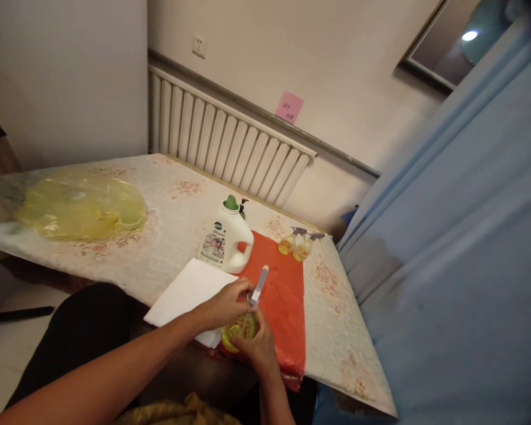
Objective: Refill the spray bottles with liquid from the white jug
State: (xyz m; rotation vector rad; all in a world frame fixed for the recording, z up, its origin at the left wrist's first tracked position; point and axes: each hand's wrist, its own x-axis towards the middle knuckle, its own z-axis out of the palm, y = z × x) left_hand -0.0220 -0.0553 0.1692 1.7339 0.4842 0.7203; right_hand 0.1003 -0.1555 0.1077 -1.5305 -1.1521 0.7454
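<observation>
A yellowish clear spray bottle is held near the table's front edge, over the red sheet. My right hand is wrapped around its body. At the neck, the fingers of my left hand are closed on the collar of the grey spray head, which points up and away. Some of the neck is hidden by my fingers. Just beyond my hands stands a large cream detergent jug with a green spout and a side handle. Beside my left hand lies a white folded cloth or paper.
Two similar spray bottles stand at the red sheet's far right. A dark pump top shows behind the jug. Left on the flowered tablecloth lies a yellow plastic bag. A radiator lines the wall; a blue curtain hangs right.
</observation>
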